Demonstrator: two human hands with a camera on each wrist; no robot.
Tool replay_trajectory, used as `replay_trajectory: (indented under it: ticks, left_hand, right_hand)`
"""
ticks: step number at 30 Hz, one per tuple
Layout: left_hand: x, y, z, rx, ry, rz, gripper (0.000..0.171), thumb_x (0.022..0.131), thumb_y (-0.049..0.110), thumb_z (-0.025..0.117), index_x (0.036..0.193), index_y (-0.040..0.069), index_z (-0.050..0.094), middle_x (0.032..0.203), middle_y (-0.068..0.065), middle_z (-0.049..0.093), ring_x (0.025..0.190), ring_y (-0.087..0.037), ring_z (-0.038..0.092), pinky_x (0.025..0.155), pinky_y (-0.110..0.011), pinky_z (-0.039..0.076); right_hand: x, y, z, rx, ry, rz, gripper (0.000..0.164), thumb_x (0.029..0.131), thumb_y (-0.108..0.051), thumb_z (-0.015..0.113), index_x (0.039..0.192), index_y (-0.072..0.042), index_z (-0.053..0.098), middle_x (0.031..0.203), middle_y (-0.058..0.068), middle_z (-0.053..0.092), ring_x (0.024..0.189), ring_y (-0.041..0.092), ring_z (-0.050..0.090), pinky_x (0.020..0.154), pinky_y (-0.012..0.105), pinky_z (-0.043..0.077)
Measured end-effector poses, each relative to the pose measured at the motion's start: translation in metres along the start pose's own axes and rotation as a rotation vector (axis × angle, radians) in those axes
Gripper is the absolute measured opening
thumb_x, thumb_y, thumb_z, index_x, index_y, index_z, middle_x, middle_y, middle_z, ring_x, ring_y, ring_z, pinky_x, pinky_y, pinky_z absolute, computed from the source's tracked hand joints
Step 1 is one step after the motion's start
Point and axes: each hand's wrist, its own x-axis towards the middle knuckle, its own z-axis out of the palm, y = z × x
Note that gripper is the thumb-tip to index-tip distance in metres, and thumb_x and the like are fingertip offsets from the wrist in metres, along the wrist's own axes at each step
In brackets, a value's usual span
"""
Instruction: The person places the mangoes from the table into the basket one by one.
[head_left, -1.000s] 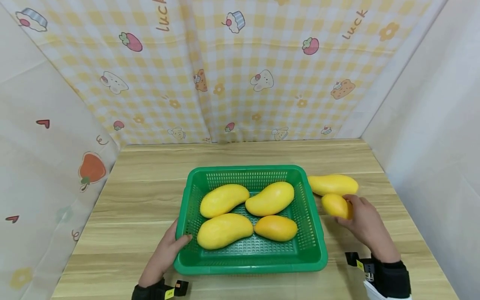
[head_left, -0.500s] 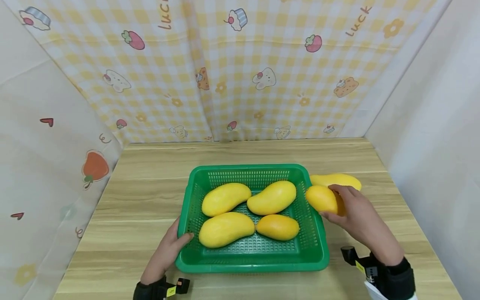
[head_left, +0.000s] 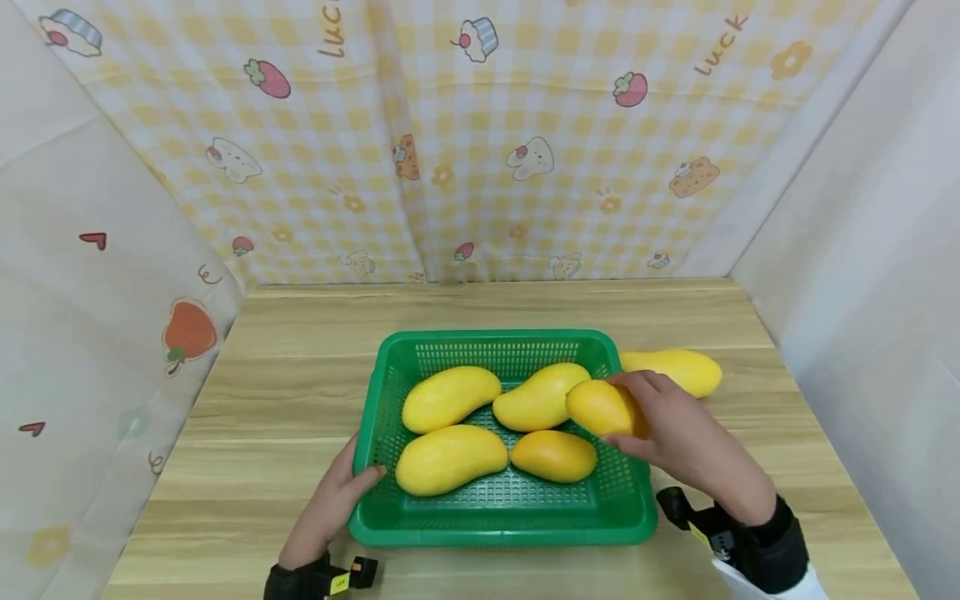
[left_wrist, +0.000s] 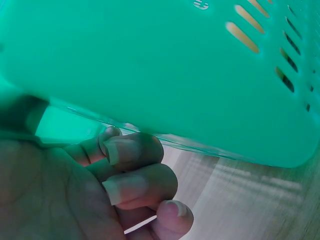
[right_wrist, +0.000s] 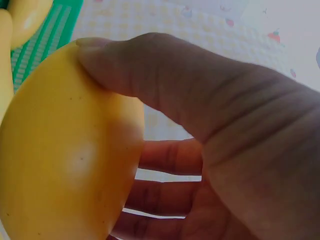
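My right hand (head_left: 675, 429) grips a yellow-orange mango (head_left: 602, 407) over the right side of a green plastic basket (head_left: 502, 537). In the right wrist view the thumb lies along the top of this mango (right_wrist: 70, 145) and the other fingers wrap behind it. Several mangoes lie inside the basket, among them a long yellow one (head_left: 450, 461) and a smaller orange one (head_left: 555, 456). My left hand (head_left: 330, 500) holds the basket's left rim, thumb over the edge. Curled fingers (left_wrist: 142, 182) show under the basket wall (left_wrist: 130, 75) in the left wrist view.
Another yellow mango (head_left: 678, 369) lies on the wooden table (head_left: 285, 375) just right of the basket, partly hidden by my right hand. A checked cloth (head_left: 480, 192) hangs at the back, with white cloth walls (head_left: 847, 275) on both sides.
My right hand has lifted the mango from the table on the right and carried it left, over the basket. The left hand and the basket stay in place.
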Motion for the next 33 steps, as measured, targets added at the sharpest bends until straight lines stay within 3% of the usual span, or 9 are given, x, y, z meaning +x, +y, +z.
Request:
replay_trajectory:
  ticks: [14, 20, 25, 33]
  left_hand:
    - [-0.002, 0.001, 0.001, -0.003, -0.002, -0.017, 0.059, 0.091, 0.003, 0.049, 0.146, 0.006, 0.028, 0.127, -0.025, 0.048, 0.095, -0.029, 0.061, 0.072, -0.04, 0.055]
    - [-0.002, 0.0, -0.001, -0.014, -0.019, -0.016, 0.058, 0.092, 0.003, 0.048, 0.146, 0.006, 0.028, 0.126, -0.026, 0.048, 0.094, -0.03, 0.062, 0.071, -0.041, 0.055]
    - [-0.002, -0.001, -0.001, -0.019, -0.013, -0.012, 0.057, 0.092, 0.002, 0.048, 0.145, 0.006, 0.029, 0.126, -0.026, 0.048, 0.095, -0.028, 0.061, 0.072, -0.042, 0.055]
    - [-0.001, -0.001, 0.0, 0.0, 0.006, -0.024, 0.059, 0.091, 0.004, 0.049, 0.147, 0.008, 0.028, 0.126, -0.024, 0.049, 0.094, -0.029, 0.062, 0.071, -0.039, 0.055]
  right_hand:
    - [0.008, -0.019, 0.025, -0.045, -0.14, -0.048, 0.061, 0.075, -0.032, 0.081, 0.12, 0.0, 0.057, 0.11, 0.013, 0.06, 0.091, 0.021, 0.058, 0.077, 0.038, 0.05]
    - [0.01, -0.023, 0.031, -0.035, -0.224, -0.043, 0.062, 0.076, -0.033, 0.08, 0.122, 0.001, 0.056, 0.114, 0.015, 0.059, 0.098, 0.025, 0.056, 0.082, 0.04, 0.049]
    - [0.013, -0.029, 0.035, -0.031, -0.3, -0.058, 0.06, 0.077, -0.032, 0.08, 0.12, 0.001, 0.056, 0.11, 0.01, 0.059, 0.094, 0.023, 0.054, 0.081, 0.04, 0.048]
    - [0.014, -0.037, 0.046, -0.063, -0.363, -0.053, 0.059, 0.075, -0.033, 0.081, 0.12, -0.003, 0.057, 0.108, 0.005, 0.058, 0.096, 0.023, 0.054, 0.081, 0.041, 0.047]
